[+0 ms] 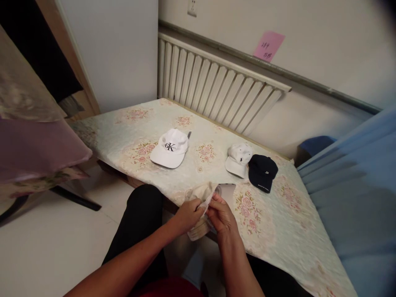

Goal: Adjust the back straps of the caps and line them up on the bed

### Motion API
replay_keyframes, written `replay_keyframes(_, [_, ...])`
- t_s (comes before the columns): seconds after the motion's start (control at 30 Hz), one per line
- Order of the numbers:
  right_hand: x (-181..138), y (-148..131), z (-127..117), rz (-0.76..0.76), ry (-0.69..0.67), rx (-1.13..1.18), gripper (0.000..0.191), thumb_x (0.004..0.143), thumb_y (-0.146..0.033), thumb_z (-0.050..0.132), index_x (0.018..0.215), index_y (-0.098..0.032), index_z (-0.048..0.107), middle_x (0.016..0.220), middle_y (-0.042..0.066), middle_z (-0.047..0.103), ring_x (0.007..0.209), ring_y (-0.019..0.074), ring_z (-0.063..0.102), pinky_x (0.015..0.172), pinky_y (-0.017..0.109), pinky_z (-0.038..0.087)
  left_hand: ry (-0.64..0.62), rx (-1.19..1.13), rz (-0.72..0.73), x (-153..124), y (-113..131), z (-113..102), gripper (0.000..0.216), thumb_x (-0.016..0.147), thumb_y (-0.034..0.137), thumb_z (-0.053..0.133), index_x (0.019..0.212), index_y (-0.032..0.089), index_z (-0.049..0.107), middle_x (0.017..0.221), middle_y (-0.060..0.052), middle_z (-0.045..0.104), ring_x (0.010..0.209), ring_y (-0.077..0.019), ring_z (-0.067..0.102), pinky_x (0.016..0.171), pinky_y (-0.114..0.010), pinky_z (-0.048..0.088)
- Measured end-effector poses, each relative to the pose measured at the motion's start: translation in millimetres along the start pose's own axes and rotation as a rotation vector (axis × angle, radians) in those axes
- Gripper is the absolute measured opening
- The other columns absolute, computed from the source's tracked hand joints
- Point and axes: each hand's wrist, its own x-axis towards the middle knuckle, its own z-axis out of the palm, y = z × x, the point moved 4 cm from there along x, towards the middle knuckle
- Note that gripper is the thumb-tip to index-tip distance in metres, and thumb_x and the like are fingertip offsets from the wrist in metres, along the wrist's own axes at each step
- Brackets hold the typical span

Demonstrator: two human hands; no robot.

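Note:
Over the table's front edge I hold a beige cap (199, 229), its crown bunched up and its lower part hanging toward my lap. My left hand (187, 215) is closed around the cloth on the left side. On the right side, the fingers of my right hand (221, 214) are closed on the cap's pale edge. Just beyond them a flat greyish piece (228, 191) with a dark rim sticks out; whether it belongs to the cap I cannot tell. Ahead and left lies a white cap (170, 148) with black lettering. A smaller white cap (239, 159) touches a dark navy cap (263, 172) at the right.
A floral cloth (216, 142) covers the low table. Behind it runs a white radiator (213, 84) along the wall, with a pink note (269, 46) above. A blue curtain (355, 185) hangs at the right. Draped clothes (40, 144) stand at the left.

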Motion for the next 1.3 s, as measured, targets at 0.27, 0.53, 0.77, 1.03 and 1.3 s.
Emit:
replay_keyframes(0.27, [2.9, 1.4, -0.4, -0.029, -0.035, -0.001, 0.035, 0.062, -0.015, 0.075, 0.096, -0.019, 0.067, 0.086, 0.003, 0.072, 0.079, 0.0195, 0.066, 0.068, 0.028, 0.052, 0.016, -0.002, 0.011, 0.0, -1.5, 0.5, 0.022, 0.083, 0.032, 0.04, 0.068, 0.019, 0.05, 0.058, 0.003, 0.054, 0.054, -0.0119, 0.047, 0.056, -0.026, 0.032])
replay_keyframes(0.53, [4.8, 1.1, -2.0, -0.073, 0.025, 0.027, 0.031, 0.061, -0.014, 0.075, 0.091, -0.02, 0.067, 0.084, 0.001, 0.072, 0.076, 0.0158, 0.066, 0.074, 0.027, 0.052, 0.018, -0.013, 0.002, -0.6, 2.1, -2.4, 0.023, 0.083, 0.033, 0.041, 0.066, 0.02, 0.047, 0.056, 0.004, 0.053, 0.052, -0.0117, 0.046, 0.054, -0.026, 0.03])
replay_keyframes(0.77, [4.1, -1.6, 3.6, -0.065, -0.017, 0.031, 0.037, 0.06, -0.014, 0.074, 0.096, -0.021, 0.066, 0.09, 0.001, 0.072, 0.079, 0.0183, 0.066, 0.076, 0.03, 0.051, 0.01, -0.02, -0.006, -1.7, 3.7, -3.9, 0.024, 0.083, 0.034, 0.04, 0.064, 0.02, 0.044, 0.056, 0.004, 0.053, 0.052, -0.0116, 0.046, 0.053, -0.026, 0.031])
replay_keyframes(1.03, [3.6, -3.6, 6.8, 0.003, -0.049, 0.037, 0.039, 0.057, -0.011, 0.065, 0.094, -0.023, 0.065, 0.079, -0.001, 0.07, 0.065, 0.0168, 0.062, 0.064, 0.029, 0.05, -0.001, -0.012, -0.014, -1.1, 1.3, -1.7, 0.023, 0.083, 0.034, 0.04, 0.066, 0.02, 0.046, 0.058, 0.003, 0.054, 0.054, -0.0123, 0.047, 0.055, -0.026, 0.033])
replay_keyframes(1.3, [2.5, -3.6, 5.1, -0.029, -0.03, 0.074, 0.039, 0.057, -0.016, 0.065, 0.095, -0.024, 0.063, 0.09, 0.001, 0.071, 0.083, 0.0219, 0.064, 0.078, 0.037, 0.051, 0.001, -0.02, -0.015, -0.9, 0.5, -1.7, 0.026, 0.084, 0.038, 0.04, 0.067, 0.02, 0.049, 0.059, 0.003, 0.055, 0.056, -0.013, 0.048, 0.057, -0.027, 0.034])
